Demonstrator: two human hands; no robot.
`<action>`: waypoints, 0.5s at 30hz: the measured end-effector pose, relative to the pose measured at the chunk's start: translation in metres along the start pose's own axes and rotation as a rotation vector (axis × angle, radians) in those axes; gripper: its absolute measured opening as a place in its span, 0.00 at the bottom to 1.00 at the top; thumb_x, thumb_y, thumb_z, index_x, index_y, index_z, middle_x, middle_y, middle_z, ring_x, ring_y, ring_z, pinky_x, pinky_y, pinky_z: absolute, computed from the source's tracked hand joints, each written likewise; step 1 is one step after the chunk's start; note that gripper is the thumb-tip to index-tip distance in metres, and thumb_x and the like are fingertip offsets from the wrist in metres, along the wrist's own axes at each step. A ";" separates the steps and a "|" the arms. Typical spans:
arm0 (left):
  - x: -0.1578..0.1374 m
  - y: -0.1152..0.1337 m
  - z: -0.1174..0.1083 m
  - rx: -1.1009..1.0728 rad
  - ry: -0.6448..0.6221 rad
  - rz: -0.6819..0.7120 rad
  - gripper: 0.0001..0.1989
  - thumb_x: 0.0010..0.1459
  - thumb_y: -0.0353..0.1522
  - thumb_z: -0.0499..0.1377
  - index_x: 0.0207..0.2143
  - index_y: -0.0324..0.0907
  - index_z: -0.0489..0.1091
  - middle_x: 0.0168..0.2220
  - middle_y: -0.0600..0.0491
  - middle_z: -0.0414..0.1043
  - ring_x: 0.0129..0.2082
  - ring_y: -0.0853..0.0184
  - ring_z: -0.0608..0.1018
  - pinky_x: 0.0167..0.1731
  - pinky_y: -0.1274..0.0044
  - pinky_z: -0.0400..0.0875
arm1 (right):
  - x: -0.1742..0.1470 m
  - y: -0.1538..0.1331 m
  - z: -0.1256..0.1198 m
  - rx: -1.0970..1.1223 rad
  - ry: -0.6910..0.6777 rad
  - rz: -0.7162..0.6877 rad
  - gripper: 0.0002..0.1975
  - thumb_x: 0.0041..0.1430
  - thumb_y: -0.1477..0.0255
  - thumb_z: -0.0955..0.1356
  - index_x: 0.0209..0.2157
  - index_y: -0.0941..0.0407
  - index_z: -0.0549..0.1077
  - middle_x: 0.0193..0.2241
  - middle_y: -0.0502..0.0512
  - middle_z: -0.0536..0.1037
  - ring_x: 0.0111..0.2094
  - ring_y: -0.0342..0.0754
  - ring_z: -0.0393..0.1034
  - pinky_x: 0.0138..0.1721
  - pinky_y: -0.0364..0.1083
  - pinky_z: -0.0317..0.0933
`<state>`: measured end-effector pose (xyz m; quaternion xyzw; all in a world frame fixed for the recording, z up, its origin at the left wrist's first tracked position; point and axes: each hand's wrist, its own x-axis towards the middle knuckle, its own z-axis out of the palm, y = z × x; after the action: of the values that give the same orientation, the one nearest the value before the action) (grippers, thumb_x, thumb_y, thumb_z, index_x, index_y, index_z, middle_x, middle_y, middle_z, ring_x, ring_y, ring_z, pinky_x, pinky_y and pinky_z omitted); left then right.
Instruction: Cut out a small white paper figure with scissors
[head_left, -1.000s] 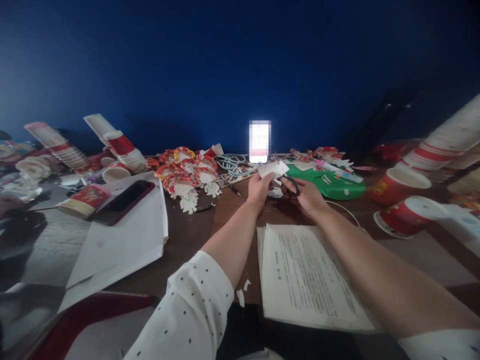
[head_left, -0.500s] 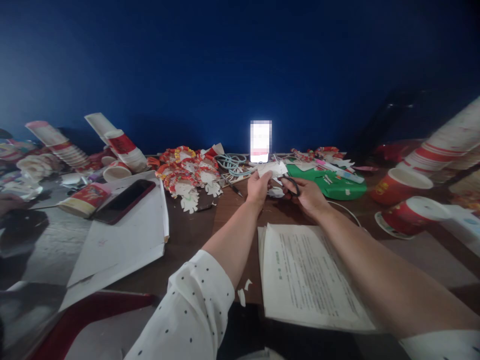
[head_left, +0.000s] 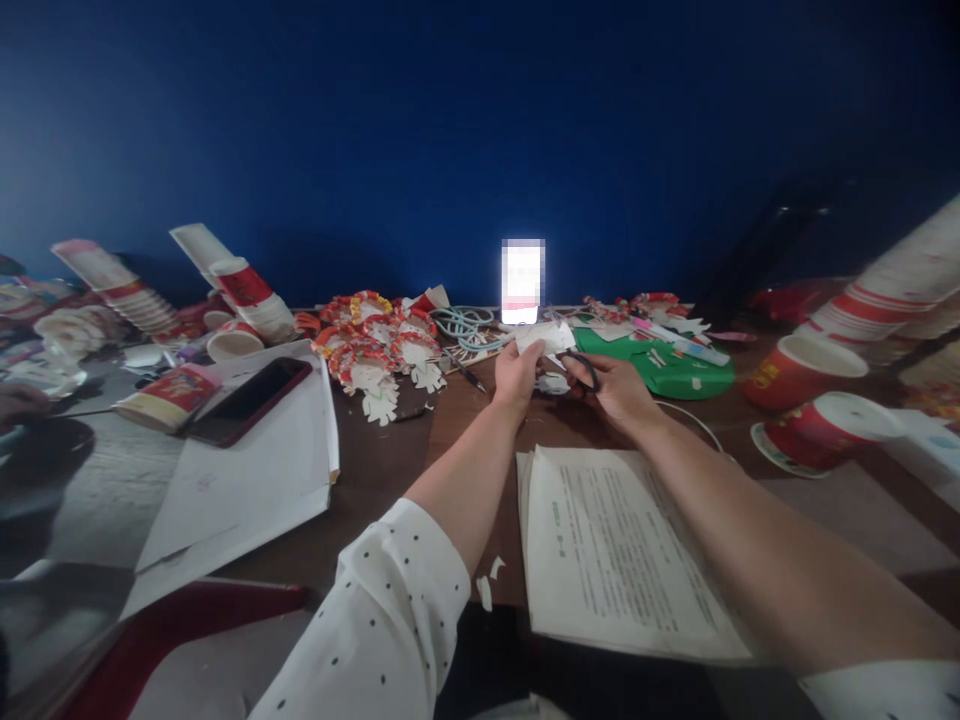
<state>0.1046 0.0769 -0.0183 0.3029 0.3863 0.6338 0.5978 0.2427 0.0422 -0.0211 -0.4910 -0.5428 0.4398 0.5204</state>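
Near the middle of the table, my left hand (head_left: pixel 516 378) pinches a piece of white paper (head_left: pixel 549 340), thumb on top. My right hand (head_left: pixel 616 388) is closed around the black handles of a pair of scissors (head_left: pixel 585 370), whose blades point left at the paper's lower edge. How far the blades are apart is too small to tell. White scraps (head_left: pixel 553 384) lie just below the paper. Behind the hands a lit phone (head_left: pixel 522 282) stands upright against the blue wall. A green sheet (head_left: pixel 679 378) lies to the right, beyond my right hand.
Printed pages (head_left: pixel 615 550) lie under my right forearm. To the left are red-and-white paper cutouts (head_left: pixel 375 340), a dark phone (head_left: pixel 251 400) on a white board (head_left: pixel 247 490), and leaning paper cups (head_left: pixel 251 295). Red cups (head_left: pixel 814 370) stand at right. Another person's hand (head_left: pixel 21 403) shows at far left.
Almost nothing differs. Both hands keep their hold on the paper and the scissors in nearly the same place, and the view has shifted very slightly.
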 end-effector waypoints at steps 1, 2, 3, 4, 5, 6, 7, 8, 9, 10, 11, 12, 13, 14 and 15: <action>0.000 0.000 0.000 -0.007 0.001 -0.001 0.06 0.52 0.29 0.66 0.29 0.39 0.71 0.19 0.61 0.63 0.18 0.77 0.64 0.22 0.82 0.60 | 0.000 0.000 0.000 0.016 0.002 0.013 0.24 0.47 0.49 0.77 0.34 0.56 0.82 0.24 0.50 0.73 0.23 0.42 0.63 0.22 0.43 0.49; 0.000 0.000 0.000 -0.013 0.005 -0.005 0.06 0.52 0.29 0.67 0.29 0.39 0.71 0.19 0.61 0.63 0.18 0.77 0.63 0.22 0.83 0.60 | 0.000 0.000 0.000 0.034 0.001 0.025 0.24 0.47 0.51 0.78 0.34 0.56 0.82 0.23 0.50 0.73 0.23 0.42 0.62 0.22 0.43 0.49; 0.000 0.000 0.000 -0.020 0.011 -0.011 0.07 0.52 0.29 0.67 0.29 0.40 0.71 0.19 0.61 0.63 0.18 0.78 0.63 0.22 0.83 0.60 | 0.000 0.000 0.000 0.049 -0.001 0.032 0.23 0.46 0.52 0.79 0.34 0.57 0.82 0.23 0.50 0.73 0.23 0.42 0.62 0.22 0.43 0.49; 0.000 0.000 0.000 -0.029 0.018 -0.019 0.07 0.51 0.29 0.68 0.29 0.40 0.71 0.19 0.61 0.63 0.18 0.78 0.63 0.22 0.83 0.60 | 0.000 0.000 0.000 0.055 -0.003 0.030 0.23 0.46 0.52 0.79 0.34 0.57 0.82 0.23 0.49 0.73 0.23 0.42 0.62 0.22 0.43 0.49; 0.000 0.000 0.000 -0.039 0.025 -0.026 0.08 0.51 0.29 0.68 0.29 0.40 0.71 0.19 0.61 0.63 0.18 0.78 0.63 0.22 0.83 0.60 | -0.001 -0.001 0.000 0.056 -0.005 0.026 0.23 0.45 0.52 0.79 0.34 0.57 0.83 0.23 0.49 0.73 0.23 0.41 0.62 0.23 0.43 0.50; 0.000 0.000 0.001 -0.049 0.030 -0.033 0.08 0.50 0.29 0.69 0.29 0.40 0.71 0.19 0.62 0.63 0.18 0.78 0.63 0.22 0.83 0.59 | -0.001 -0.001 0.000 0.056 -0.006 0.024 0.23 0.45 0.53 0.79 0.34 0.57 0.83 0.23 0.49 0.72 0.23 0.41 0.62 0.23 0.43 0.50; 0.000 0.001 0.001 -0.058 0.031 -0.037 0.09 0.49 0.29 0.69 0.29 0.40 0.71 0.19 0.62 0.63 0.18 0.78 0.63 0.22 0.83 0.59 | -0.001 -0.001 0.000 0.057 -0.009 0.024 0.23 0.45 0.53 0.79 0.34 0.57 0.83 0.23 0.49 0.72 0.23 0.41 0.62 0.23 0.43 0.50; 0.000 0.001 0.001 -0.062 0.030 -0.036 0.09 0.49 0.30 0.69 0.29 0.40 0.71 0.19 0.62 0.63 0.17 0.78 0.63 0.21 0.83 0.59 | -0.001 -0.002 0.001 0.060 -0.014 0.024 0.22 0.45 0.53 0.79 0.34 0.57 0.83 0.23 0.49 0.72 0.23 0.41 0.62 0.23 0.43 0.51; -0.001 0.001 0.001 -0.060 0.023 -0.031 0.09 0.50 0.30 0.69 0.29 0.40 0.71 0.18 0.62 0.62 0.17 0.78 0.63 0.21 0.83 0.58 | -0.001 -0.002 0.001 0.064 -0.017 0.026 0.22 0.45 0.53 0.79 0.34 0.57 0.82 0.23 0.49 0.72 0.23 0.42 0.62 0.24 0.43 0.51; -0.001 0.001 0.000 -0.053 0.015 -0.023 0.08 0.50 0.30 0.68 0.29 0.39 0.71 0.18 0.62 0.62 0.17 0.78 0.63 0.21 0.83 0.58 | -0.002 -0.003 0.001 0.064 -0.018 0.027 0.22 0.45 0.54 0.79 0.34 0.57 0.82 0.23 0.49 0.72 0.23 0.42 0.62 0.24 0.43 0.51; -0.001 0.001 0.000 -0.043 0.009 -0.015 0.08 0.51 0.30 0.68 0.29 0.39 0.71 0.18 0.62 0.62 0.17 0.78 0.62 0.21 0.83 0.58 | -0.002 -0.003 0.001 0.062 -0.015 0.027 0.22 0.45 0.54 0.79 0.34 0.57 0.82 0.23 0.49 0.72 0.23 0.42 0.62 0.24 0.43 0.52; -0.001 0.001 0.000 -0.033 0.005 -0.012 0.07 0.51 0.30 0.67 0.28 0.39 0.71 0.18 0.62 0.62 0.17 0.78 0.63 0.22 0.83 0.58 | -0.002 -0.004 0.002 0.056 -0.010 0.028 0.22 0.45 0.54 0.79 0.34 0.57 0.82 0.23 0.49 0.72 0.23 0.42 0.62 0.24 0.44 0.52; -0.001 0.001 0.000 -0.026 0.005 -0.012 0.07 0.51 0.30 0.67 0.29 0.39 0.71 0.18 0.61 0.62 0.17 0.78 0.63 0.22 0.83 0.58 | -0.003 -0.005 0.002 0.048 -0.004 0.030 0.22 0.45 0.53 0.79 0.33 0.57 0.82 0.23 0.49 0.73 0.23 0.42 0.62 0.24 0.44 0.51; -0.001 0.001 0.000 -0.023 0.008 -0.016 0.07 0.51 0.30 0.67 0.29 0.39 0.71 0.18 0.61 0.63 0.18 0.78 0.63 0.22 0.83 0.59 | -0.003 -0.006 0.003 0.038 0.003 0.033 0.22 0.45 0.53 0.79 0.33 0.57 0.82 0.23 0.49 0.73 0.23 0.42 0.62 0.24 0.44 0.51; -0.001 0.001 0.000 -0.024 0.013 -0.021 0.07 0.51 0.31 0.67 0.29 0.39 0.72 0.18 0.61 0.63 0.18 0.78 0.63 0.23 0.83 0.59 | -0.003 -0.007 0.003 0.029 0.010 0.036 0.22 0.45 0.53 0.79 0.33 0.57 0.82 0.23 0.49 0.73 0.23 0.42 0.61 0.24 0.44 0.50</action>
<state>0.1041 0.0763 -0.0170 0.2878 0.3856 0.6340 0.6054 0.2390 0.0379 -0.0147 -0.4955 -0.5247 0.4544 0.5222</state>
